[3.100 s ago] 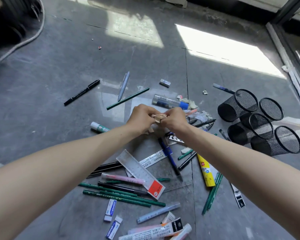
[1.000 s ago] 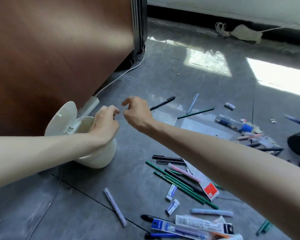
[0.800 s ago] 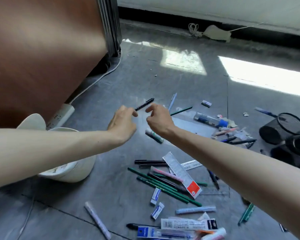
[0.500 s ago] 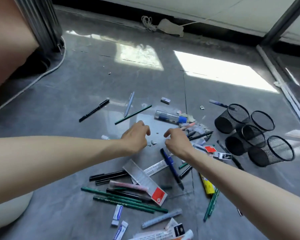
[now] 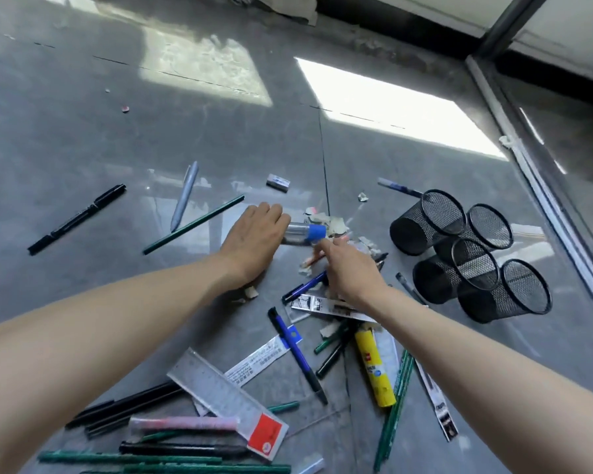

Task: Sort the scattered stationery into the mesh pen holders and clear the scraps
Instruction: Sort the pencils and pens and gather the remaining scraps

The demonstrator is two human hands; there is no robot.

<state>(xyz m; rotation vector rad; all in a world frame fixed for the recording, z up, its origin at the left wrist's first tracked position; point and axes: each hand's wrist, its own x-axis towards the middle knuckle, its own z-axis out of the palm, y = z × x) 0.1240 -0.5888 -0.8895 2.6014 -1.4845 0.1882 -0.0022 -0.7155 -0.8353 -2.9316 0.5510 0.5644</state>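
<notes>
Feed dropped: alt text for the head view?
Left hand rests on a blue-capped clear tube, right hand reaches into paper scraps beside it, on a grey floor. Pens, pencils, rulers lie scattered; four black mesh holders cluster at right.

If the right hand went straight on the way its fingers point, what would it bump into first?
Probably the blue cap of the clear tube: the right hand points up-left at it, almost touching. Depth is hard to judge.

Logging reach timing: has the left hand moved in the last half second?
Yes. The left hand went forward and rightward, from short of the blue-capped tube, which lies by the floor seam, to covering its clear end.
</notes>
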